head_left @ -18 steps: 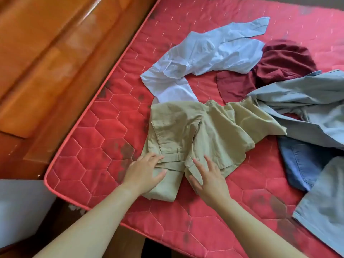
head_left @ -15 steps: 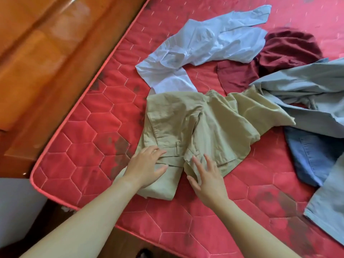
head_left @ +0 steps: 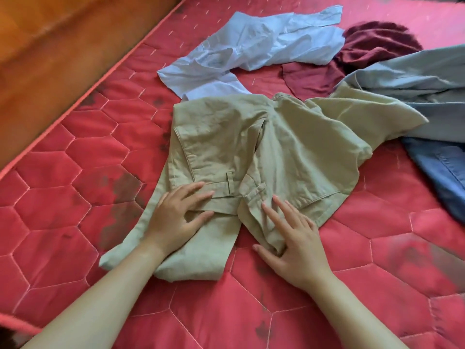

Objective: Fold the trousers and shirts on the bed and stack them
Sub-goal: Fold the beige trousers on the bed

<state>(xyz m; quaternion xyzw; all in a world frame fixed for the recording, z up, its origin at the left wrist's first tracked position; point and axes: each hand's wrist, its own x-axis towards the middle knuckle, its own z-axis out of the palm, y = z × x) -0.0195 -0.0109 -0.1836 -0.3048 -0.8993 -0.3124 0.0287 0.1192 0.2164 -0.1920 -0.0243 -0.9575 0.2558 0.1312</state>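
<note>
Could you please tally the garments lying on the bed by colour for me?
Khaki trousers: 1
White shirt: 1
Maroon garment: 1
Grey-blue garment: 1
Denim-blue garment: 1
Total: 5

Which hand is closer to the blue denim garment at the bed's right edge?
Right. The right hand rests on the khaki trousers, left of the blue denim garment; the left hand rests on them even farther left.

A single wide-angle view is given, taken from the wearer's head and aimed forward and steeply down at close range. The red mattress [head_left: 377, 248] is seen from its near edge at 6 o'clock, with the wooden bed frame [head_left: 50, 59] framed at 10 o'clock.
</note>
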